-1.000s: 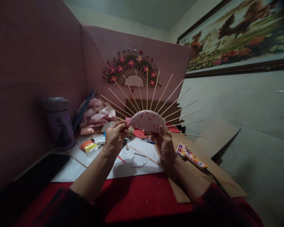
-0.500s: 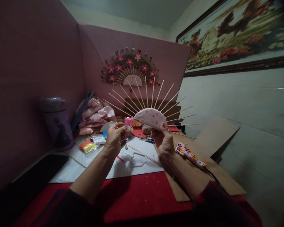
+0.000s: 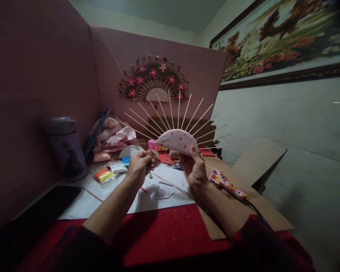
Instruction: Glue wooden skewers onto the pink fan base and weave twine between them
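My right hand [image 3: 196,169] grips the lower right edge of a half-round fan piece [image 3: 177,140], covered in white fabric with red dots. Thin wooden sticks [image 3: 170,109] spread from its curved rim. To the left of the fan, and apart from it, my left hand [image 3: 141,164] is closed with thumb and fingers pressed together; what it holds, if anything, cannot be made out. A ball of twine [image 3: 155,154] lies behind its fingertips, partly hidden. Another twine ball [image 3: 174,154] shows just under the fan.
A finished flowered fan [image 3: 153,77] hangs on the pink panel. White paper [image 3: 164,204] on the red cloth [image 3: 170,238] carries clay packets [image 3: 104,175] and a loose stick. A purple bottle [image 3: 63,151] stands left; a flower-patterned glue gun [image 3: 228,184] lies on cardboard [image 3: 266,211] at right.
The view has shifted slightly. My right hand still holds the fan piece, its sticks now tilted slightly differently. My left fingers have curled a little more, staying closed.
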Available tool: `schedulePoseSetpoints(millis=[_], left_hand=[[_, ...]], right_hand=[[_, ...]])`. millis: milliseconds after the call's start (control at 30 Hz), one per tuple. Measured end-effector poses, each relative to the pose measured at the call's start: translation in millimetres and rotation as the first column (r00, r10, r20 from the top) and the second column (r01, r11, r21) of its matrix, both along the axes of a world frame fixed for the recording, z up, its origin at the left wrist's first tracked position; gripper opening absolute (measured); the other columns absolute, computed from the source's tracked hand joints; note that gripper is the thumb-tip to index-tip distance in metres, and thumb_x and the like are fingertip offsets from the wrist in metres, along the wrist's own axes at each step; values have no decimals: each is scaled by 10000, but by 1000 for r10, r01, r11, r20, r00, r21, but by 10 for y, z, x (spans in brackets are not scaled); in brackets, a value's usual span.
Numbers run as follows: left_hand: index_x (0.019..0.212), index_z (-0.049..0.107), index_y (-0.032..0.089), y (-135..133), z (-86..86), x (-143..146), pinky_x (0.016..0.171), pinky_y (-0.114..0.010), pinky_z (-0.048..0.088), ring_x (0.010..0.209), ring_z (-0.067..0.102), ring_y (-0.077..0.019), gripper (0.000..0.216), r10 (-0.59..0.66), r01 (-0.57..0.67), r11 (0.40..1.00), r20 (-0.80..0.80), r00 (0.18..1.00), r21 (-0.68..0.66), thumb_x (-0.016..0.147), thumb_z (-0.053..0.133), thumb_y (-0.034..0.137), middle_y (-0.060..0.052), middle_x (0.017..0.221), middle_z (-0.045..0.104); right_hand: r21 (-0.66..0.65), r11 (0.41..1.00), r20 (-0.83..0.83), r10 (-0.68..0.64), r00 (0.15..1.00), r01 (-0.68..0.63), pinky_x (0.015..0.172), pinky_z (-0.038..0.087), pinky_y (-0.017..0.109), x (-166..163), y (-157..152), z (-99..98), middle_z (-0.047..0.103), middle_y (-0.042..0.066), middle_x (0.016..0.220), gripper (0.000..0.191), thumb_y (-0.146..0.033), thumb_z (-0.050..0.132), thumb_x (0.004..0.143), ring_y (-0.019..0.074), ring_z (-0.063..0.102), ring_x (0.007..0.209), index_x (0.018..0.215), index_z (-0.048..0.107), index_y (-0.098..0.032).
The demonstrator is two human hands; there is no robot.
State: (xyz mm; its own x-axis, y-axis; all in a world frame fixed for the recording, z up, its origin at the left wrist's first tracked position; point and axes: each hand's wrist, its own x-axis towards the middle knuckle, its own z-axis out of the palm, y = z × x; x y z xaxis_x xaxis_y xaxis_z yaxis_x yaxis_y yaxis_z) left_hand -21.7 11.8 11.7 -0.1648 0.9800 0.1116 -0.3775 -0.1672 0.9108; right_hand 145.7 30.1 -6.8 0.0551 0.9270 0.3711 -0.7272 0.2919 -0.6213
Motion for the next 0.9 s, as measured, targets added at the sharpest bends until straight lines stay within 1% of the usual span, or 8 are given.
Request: schedulePoseSetpoints(millis=[100,200,267,367,533,700,800,900], left_hand=[[580,547,142,18,-9,2,323,-187,216,294,324,-48,287,49,-47,999,-77,996,27,522,768,316,59,366,455],[619,580,134,26,-15,13,346,-186,246,322,367,-50,204,148,-145,989,-167,975,30,466,714,115,69,409,490],[643,609,128,32,-23,20,364,-186,261,341,388,-52,264,167,-171,985,-197,966,-1,411,628,3,78,432,505],[629,631,115,41,-39,21,384,-191,269,359,397,-55,282,142,-151,988,-200,969,-27,397,556,-26,63,440,521],[668,665,96,53,-61,5,433,-196,315,416,441,-65,273,74,-85,994,-157,985,-66,426,587,-4,20,488,571],[702,700,83,92,-95,-10,536,-208,409,661,607,-147,383,-8,-6,992,-109,994,-122,399,518,-64,-79,686,678],[701,716,91,118,-121,-19,599,-226,450,759,628,-174,416,-39,28,993,-95,995,-116,397,488,-76,-96,775,702],[712,726,95,119,-126,-25,660,-229,476,794,636,-169,444,-58,50,995,-87,995,-91,396,477,-91,-91,784,710]], right_hand=[[13,1000,17,1,1000,-1,434,419,177,-5,-13,4,663,-12,640,296,-424,735,719,82,558,507,844,633,-176],[10,1000,37,-17,999,17,421,414,182,-10,-17,3,651,-15,624,311,-435,737,713,81,543,489,829,621,-171],[13,999,46,-30,998,30,414,408,186,-14,-15,1,646,-20,621,314,-443,736,711,81,536,479,816,610,-175],[20,999,47,-32,998,31,419,409,187,-21,-13,0,643,-26,627,305,-439,733,715,76,528,478,809,602,-180],[2,1000,61,-21,998,21,421,397,188,-24,-15,3,635,-29,627,322,-445,745,695,75,517,482,800,598,-179],[5,1000,76,-12,997,11,418,384,196,-18,2,-2,639,-24,639,320,-452,737,699,76,514,476,786,597,-178],[-1,1000,69,-16,997,16,417,381,201,-20,6,-4,639,-25,638,317,-447,742,692,77,512,469,777,594,-180],[-4,1000,58,-19,998,19,413,382,212,-29,-6,-2,624,-36,609,322,-449,752,675,82,503,451,765,590,-186]])
